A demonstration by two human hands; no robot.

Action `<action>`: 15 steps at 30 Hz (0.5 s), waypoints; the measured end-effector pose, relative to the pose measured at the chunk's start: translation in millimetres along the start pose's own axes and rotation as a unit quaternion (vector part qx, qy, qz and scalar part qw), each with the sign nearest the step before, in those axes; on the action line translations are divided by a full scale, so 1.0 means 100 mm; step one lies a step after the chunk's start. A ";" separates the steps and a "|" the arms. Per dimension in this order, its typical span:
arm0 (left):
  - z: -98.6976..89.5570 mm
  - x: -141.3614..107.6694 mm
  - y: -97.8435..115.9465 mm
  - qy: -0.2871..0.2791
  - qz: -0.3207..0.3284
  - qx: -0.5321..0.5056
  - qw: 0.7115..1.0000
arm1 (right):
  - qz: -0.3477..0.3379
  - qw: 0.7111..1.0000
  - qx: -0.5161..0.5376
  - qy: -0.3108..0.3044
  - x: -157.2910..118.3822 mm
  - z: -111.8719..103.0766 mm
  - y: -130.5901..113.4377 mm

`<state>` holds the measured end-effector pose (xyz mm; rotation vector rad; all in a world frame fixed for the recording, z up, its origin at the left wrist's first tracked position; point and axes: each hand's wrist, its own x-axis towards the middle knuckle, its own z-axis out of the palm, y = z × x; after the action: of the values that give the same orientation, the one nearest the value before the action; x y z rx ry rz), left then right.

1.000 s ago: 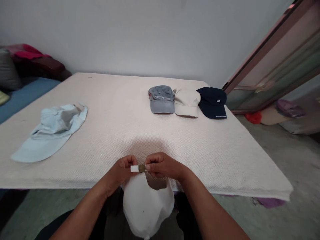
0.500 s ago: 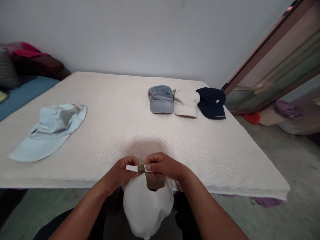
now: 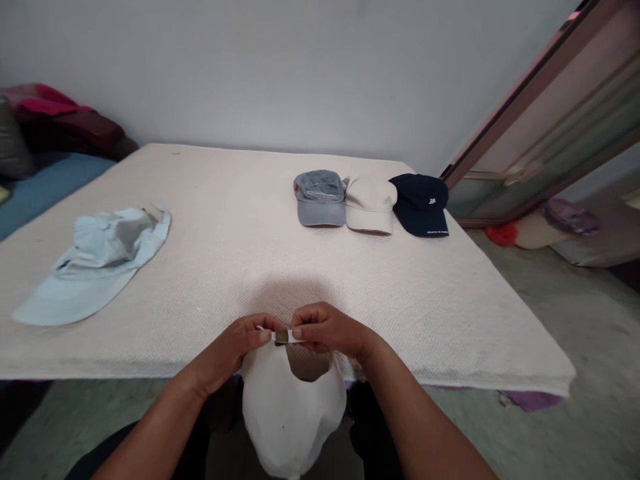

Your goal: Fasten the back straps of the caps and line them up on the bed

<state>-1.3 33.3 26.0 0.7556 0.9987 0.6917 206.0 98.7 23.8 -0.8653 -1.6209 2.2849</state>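
We can read no word clearly: the navy cap (image 3: 417, 217) bears a white mark (image 3: 433, 201) and tiny brim lettering (image 3: 438, 233), the beige cap (image 3: 369, 219) a faint logo (image 3: 387, 201), the grey cap (image 3: 321, 213) a pale line (image 3: 321, 193), all too small for us.

held cap (image 3: 295, 417): before cloth (image 3: 225, 253) | on cloth: lone cap (image 3: 103, 257) left, cap row (image 3: 370, 207) rear right
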 end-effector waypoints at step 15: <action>-0.01 0.02 -0.03 0.026 -0.027 -0.008 0.999 | -0.004 1.000 -0.016 0.006 0.03 0.02 0.04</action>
<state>-1.1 33.8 22.3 0.6984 1.0558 0.6749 203.1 97.5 19.0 -0.8769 -1.6559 2.2508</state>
